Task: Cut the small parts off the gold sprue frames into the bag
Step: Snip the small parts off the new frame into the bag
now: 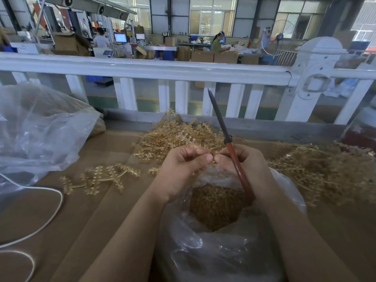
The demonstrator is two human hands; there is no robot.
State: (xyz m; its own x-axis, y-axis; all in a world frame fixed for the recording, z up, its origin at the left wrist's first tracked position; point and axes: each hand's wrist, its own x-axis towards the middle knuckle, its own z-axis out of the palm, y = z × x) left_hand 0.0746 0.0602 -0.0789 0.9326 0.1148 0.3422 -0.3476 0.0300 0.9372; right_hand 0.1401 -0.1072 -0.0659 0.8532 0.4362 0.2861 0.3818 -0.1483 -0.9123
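Observation:
Over the open clear bag point(219, 247), which holds a heap of small gold parts point(215, 204), my two hands meet. My left hand point(183, 165) pinches a gold sprue frame point(189, 142) that sticks up behind its fingers. My right hand point(242, 161) grips a long tool point(227, 139) with a red-brown handle and a dark blade pointing up and away; its thumb tip touches the frame beside my left thumb. A pile of gold sprue frames point(177, 133) lies just beyond my hands.
More gold frames lie at the left point(99, 178) and in a big heap at the right point(325, 169) on the brown cardboard surface point(91, 210). A large clear bag point(36, 129) stands at the left, a white cord point(50, 216) beside it. A white railing point(162, 68) borders the far edge.

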